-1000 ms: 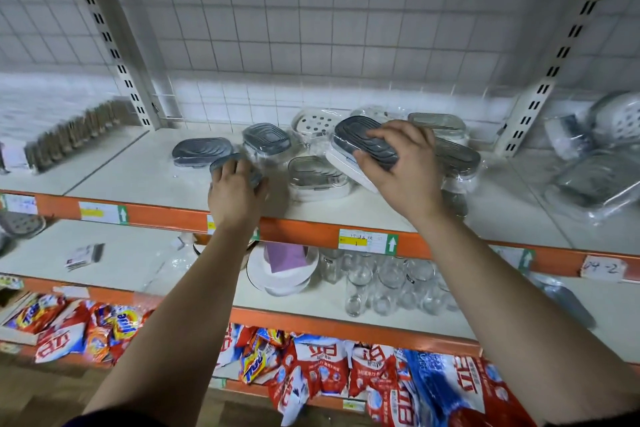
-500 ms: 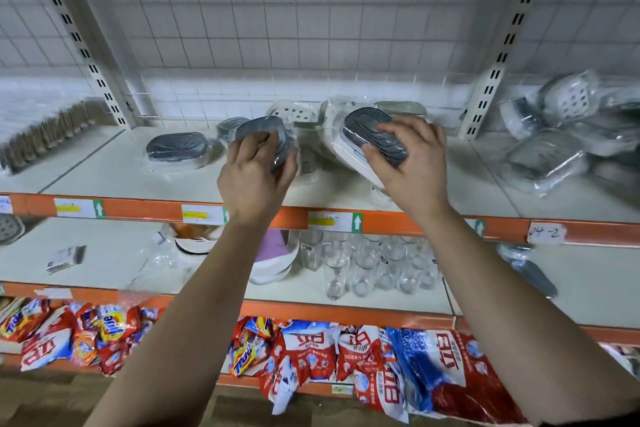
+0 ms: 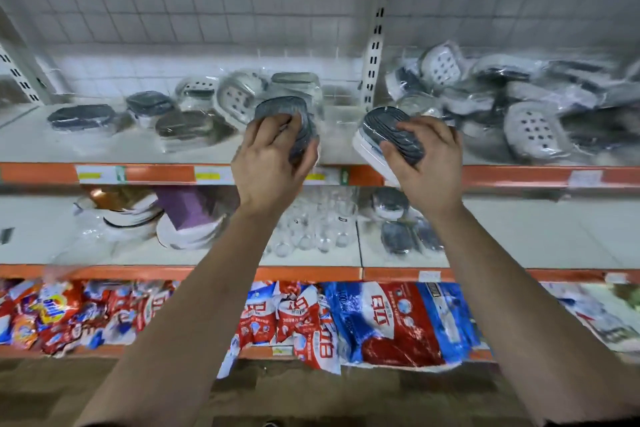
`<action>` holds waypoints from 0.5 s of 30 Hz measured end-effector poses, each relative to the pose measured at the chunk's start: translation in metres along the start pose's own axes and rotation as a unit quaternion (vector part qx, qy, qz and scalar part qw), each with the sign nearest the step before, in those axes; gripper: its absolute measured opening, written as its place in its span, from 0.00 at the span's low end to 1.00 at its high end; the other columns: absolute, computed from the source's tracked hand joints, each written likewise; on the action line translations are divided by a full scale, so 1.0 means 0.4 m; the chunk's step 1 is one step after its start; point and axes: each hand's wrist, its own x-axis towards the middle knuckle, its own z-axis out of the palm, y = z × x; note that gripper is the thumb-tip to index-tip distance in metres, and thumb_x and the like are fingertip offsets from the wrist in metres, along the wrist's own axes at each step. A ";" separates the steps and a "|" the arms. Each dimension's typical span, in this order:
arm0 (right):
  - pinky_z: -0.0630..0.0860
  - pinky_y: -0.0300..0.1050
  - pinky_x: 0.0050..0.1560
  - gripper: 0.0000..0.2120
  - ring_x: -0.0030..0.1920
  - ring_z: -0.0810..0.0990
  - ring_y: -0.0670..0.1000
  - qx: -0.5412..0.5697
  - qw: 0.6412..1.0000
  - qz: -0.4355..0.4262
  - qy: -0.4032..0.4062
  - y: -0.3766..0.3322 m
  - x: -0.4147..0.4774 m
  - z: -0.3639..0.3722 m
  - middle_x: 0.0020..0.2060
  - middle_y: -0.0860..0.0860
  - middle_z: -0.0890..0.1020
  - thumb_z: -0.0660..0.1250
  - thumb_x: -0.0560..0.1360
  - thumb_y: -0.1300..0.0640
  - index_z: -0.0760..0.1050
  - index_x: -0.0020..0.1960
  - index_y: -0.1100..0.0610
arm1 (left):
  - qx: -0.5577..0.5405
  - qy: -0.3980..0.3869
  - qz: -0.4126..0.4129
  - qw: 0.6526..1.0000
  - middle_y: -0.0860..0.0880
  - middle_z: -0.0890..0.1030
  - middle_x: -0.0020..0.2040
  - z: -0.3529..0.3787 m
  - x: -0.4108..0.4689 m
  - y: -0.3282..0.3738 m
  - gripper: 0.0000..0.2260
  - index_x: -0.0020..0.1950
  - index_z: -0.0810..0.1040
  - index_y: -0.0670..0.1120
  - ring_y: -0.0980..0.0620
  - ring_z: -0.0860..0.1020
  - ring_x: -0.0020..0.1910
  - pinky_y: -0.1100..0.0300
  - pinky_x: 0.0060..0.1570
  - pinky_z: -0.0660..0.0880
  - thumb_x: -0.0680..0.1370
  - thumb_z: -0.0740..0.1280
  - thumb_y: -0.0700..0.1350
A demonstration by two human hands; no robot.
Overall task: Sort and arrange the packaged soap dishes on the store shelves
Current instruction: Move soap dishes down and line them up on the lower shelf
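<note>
My left hand [image 3: 268, 163] grips a grey-lidded packaged soap dish [image 3: 287, 111], lifted off the top shelf [image 3: 156, 149] and tilted upright. My right hand [image 3: 429, 163] holds a second grey-and-white packaged soap dish [image 3: 377, 128] in front of the shelf upright [image 3: 375, 45]. Several wrapped soap dishes [image 3: 180, 125] lie spread on the left bay of the top shelf. To the right of the upright, a loose heap of wrapped soap dishes [image 3: 533, 132] fills the other bay. More grey dishes [image 3: 398, 236] lie on the middle shelf below my right hand.
The middle shelf carries stacked plates with a purple item [image 3: 187, 218] and a group of clear glasses [image 3: 311, 225]. Bags of detergent [image 3: 381, 322] crowd the bottom shelf. Orange shelf fronts [image 3: 519, 177] bear price labels. A white grid panel backs the shelving.
Both hands have carried their soap dishes to the right, up off the shelf. The view has swung right, bringing the heap in the right bay into sight.
</note>
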 end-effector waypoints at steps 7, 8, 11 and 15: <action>0.61 0.39 0.60 0.23 0.57 0.78 0.60 -0.011 0.999 0.008 -0.033 0.235 -0.164 -0.213 0.54 0.54 0.82 0.66 0.73 0.40 0.82 0.55 0.58 | -0.030 -0.076 -0.007 0.997 0.48 0.83 0.51 0.014 -0.169 0.341 0.18 0.56 0.84 0.44 0.45 0.79 0.52 0.54 0.44 0.78 0.77 0.66 0.55; 0.62 0.41 0.61 0.23 0.57 0.78 0.60 -0.009 0.999 0.012 -0.042 0.262 -0.185 -0.230 0.54 0.54 0.82 0.66 0.73 0.40 0.82 0.55 0.58 | -0.036 -0.084 -0.014 0.996 0.48 0.83 0.51 0.016 -0.192 0.377 0.18 0.56 0.84 0.44 0.45 0.79 0.52 0.54 0.43 0.78 0.77 0.66 0.56; 0.59 0.37 0.64 0.22 0.58 0.78 0.59 -0.006 0.998 0.028 -0.060 0.324 -0.253 -0.269 0.55 0.54 0.82 0.66 0.73 0.40 0.81 0.55 0.58 | -0.045 -0.115 -0.022 0.992 0.49 0.83 0.52 0.017 -0.261 0.471 0.17 0.57 0.84 0.45 0.47 0.79 0.52 0.55 0.40 0.79 0.77 0.67 0.56; 0.59 0.38 0.61 0.20 0.58 0.77 0.58 -0.011 0.998 0.047 -0.045 0.384 -0.341 -0.289 0.55 0.53 0.81 0.66 0.74 0.42 0.81 0.55 0.58 | -0.057 -0.155 -0.021 0.986 0.49 0.82 0.53 0.040 -0.346 0.548 0.18 0.57 0.84 0.43 0.49 0.78 0.54 0.57 0.40 0.79 0.77 0.67 0.55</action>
